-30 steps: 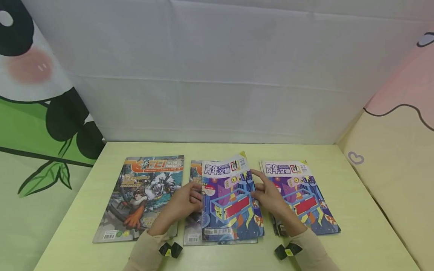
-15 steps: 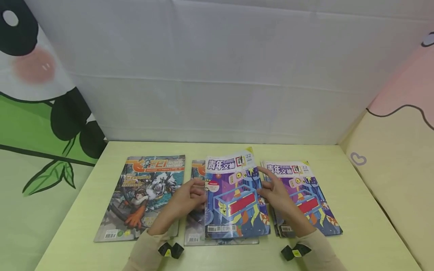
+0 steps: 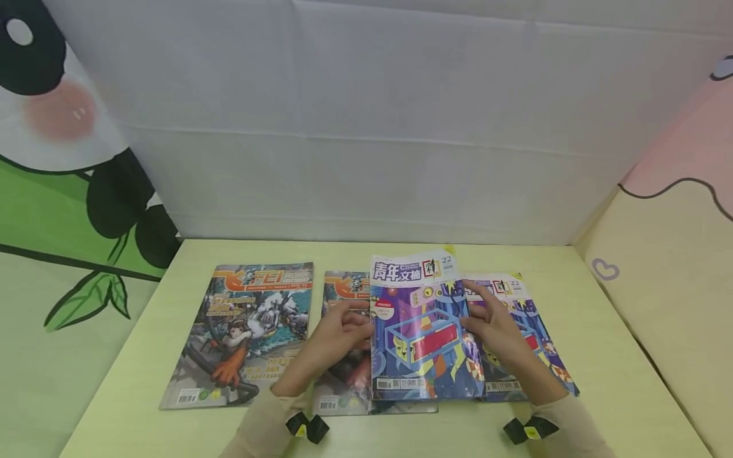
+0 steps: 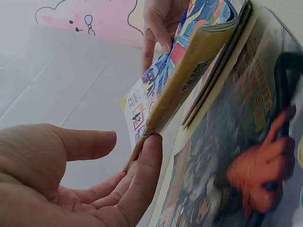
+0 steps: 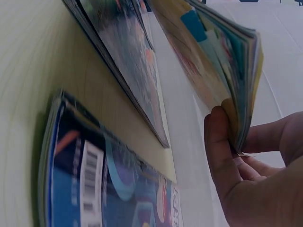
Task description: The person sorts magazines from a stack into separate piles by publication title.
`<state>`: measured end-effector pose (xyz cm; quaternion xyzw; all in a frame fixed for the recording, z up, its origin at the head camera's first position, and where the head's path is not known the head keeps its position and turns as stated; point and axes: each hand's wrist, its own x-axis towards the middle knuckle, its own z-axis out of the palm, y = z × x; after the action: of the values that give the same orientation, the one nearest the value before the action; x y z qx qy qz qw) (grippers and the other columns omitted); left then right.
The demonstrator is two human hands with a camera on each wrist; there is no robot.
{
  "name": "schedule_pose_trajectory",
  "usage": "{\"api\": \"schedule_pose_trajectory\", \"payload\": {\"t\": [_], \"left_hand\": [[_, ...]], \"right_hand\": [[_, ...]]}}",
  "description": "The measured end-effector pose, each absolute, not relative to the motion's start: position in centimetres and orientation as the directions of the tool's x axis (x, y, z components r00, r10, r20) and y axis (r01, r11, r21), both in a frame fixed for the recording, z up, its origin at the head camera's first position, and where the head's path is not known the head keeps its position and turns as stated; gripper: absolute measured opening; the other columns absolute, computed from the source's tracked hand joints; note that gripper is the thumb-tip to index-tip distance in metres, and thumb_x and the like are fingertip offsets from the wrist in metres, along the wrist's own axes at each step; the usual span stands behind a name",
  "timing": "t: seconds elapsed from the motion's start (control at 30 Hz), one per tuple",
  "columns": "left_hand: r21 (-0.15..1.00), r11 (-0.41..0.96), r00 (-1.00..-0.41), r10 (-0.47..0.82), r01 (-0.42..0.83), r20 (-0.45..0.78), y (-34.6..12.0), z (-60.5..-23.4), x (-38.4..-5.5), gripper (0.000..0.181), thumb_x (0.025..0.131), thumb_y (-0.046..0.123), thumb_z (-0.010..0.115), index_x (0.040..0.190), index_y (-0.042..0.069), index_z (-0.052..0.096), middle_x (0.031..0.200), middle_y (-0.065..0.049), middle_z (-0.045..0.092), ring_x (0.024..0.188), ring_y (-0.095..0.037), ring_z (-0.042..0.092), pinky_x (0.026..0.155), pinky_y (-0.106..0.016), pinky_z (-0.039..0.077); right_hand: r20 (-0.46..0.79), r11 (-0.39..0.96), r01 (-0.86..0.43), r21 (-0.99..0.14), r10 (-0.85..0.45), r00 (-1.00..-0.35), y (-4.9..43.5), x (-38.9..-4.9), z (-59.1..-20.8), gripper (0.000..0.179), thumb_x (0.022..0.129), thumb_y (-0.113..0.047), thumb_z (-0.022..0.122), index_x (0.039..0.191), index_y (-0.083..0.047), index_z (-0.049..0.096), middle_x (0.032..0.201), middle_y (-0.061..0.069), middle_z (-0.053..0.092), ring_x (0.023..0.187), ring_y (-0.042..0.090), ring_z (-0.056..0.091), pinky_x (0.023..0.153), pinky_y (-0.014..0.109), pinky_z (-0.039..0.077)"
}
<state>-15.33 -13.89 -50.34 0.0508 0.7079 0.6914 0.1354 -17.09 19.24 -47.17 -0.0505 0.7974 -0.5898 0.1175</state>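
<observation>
A purple-and-blue magazine [image 3: 424, 331] with a white title band is held off the table, over the middle comic magazine and the right-hand stack. My right hand [image 3: 504, 331] pinches its right edge between thumb and fingers, as the right wrist view also shows on the magazine's pages [image 5: 246, 80]. At the spine [image 4: 180, 90], fingertips of my left hand [image 3: 338, 337] touch, while the left thumb [image 4: 92, 144] stays apart from it. Beneath lies the middle grey comic magazine [image 3: 343, 381], partly hidden. To the right, matching purple magazines [image 3: 552, 359] lie stacked, partly covered by the raised one and my right hand.
Another comic magazine [image 3: 240, 337] lies flat at the left of the pale yellow table [image 3: 618, 381]. A grey-white cloth wall [image 3: 366, 159] rises behind the table. Cartoon-printed panels [image 3: 676, 273] stand at both sides.
Both hands have moved right with the purple magazine, which now covers part of the right-hand stack. More of the middle comic magazine shows at its left.
</observation>
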Motion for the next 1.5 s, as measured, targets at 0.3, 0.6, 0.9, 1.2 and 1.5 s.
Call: {"api": "schedule_pose_trajectory", "payload": {"t": [0.3, 0.6, 0.9, 1.2, 1.5], "left_hand": [[0.993, -0.005, -0.946, 0.303, -0.119, -0.112, -11.2, -50.2, -15.3, 0.049, 0.107, 0.001, 0.07, 0.153, -0.007, 0.053, 0.122, -0.023, 0.073, 0.098, -0.027, 0.078, 0.089, -0.048, 0.069], [0.986, -0.037, -0.915, 0.379, -0.164, -0.138, -7.8, -50.1, -15.0, 0.061, 0.106, 0.005, 0.072, 0.161, -0.002, 0.046, 0.13, -0.021, 0.072, 0.111, -0.028, 0.076, 0.093, -0.043, 0.067], [0.968, -0.095, -0.883, 0.438, -0.231, -0.168, -4.9, -50.4, -14.7, 0.063, 0.102, 0.004, 0.075, 0.16, 0.003, 0.049, 0.132, -0.017, 0.073, 0.113, -0.024, 0.075, 0.1, -0.041, 0.064], [0.944, -0.128, -0.84, 0.504, -0.303, -0.201, -2.8, -50.7, -14.2, 0.06, 0.104, 0.012, 0.077, 0.159, 0.012, 0.053, 0.147, -0.013, 0.068, 0.128, -0.028, 0.07, 0.116, -0.051, 0.054], [0.929, -0.178, -0.799, 0.577, -0.324, -0.168, -1.2, -51.5, -14.7, 0.06, 0.107, 0.017, 0.074, 0.161, 0.013, 0.05, 0.154, -0.012, 0.063, 0.13, -0.025, 0.069, 0.118, -0.048, 0.053]], "right_hand": [[-0.112, 0.353, 0.029, -0.935, -0.218, -0.97, 22.8, -16.3, -47.3, 0.077, 0.112, 0.002, 0.058, 0.178, -0.01, 0.02, 0.147, 0.051, 0.051, 0.098, 0.006, 0.069, 0.079, 0.024, 0.059], [-0.047, 0.273, -0.037, -0.961, -0.295, -0.954, 27.6, -15.9, -48.1, 0.071, 0.114, -0.002, 0.057, 0.176, -0.015, 0.024, 0.118, 0.008, 0.076, 0.089, 0.018, 0.077, 0.071, 0.034, 0.067], [-0.055, 0.189, -0.02, -0.982, -0.382, -0.923, 31.6, -16.0, -48.5, 0.069, 0.115, 0.001, 0.053, 0.174, -0.025, 0.028, 0.121, 0.002, 0.078, 0.087, 0.017, 0.077, 0.07, 0.034, 0.068], [-0.055, 0.136, -0.002, -0.991, -0.418, -0.907, 35.0, -16.1, -49.2, 0.068, 0.115, 0.007, 0.047, 0.168, -0.033, 0.036, 0.128, 0.002, 0.079, 0.102, 0.023, 0.08, 0.078, 0.039, 0.069], [-0.075, 0.213, -0.007, -0.977, -0.374, -0.925, 37.0, -16.4, -50.0, 0.069, 0.115, 0.004, 0.05, 0.172, -0.03, 0.032, 0.125, -0.002, 0.08, 0.101, 0.019, 0.079, 0.078, 0.036, 0.068]]}}
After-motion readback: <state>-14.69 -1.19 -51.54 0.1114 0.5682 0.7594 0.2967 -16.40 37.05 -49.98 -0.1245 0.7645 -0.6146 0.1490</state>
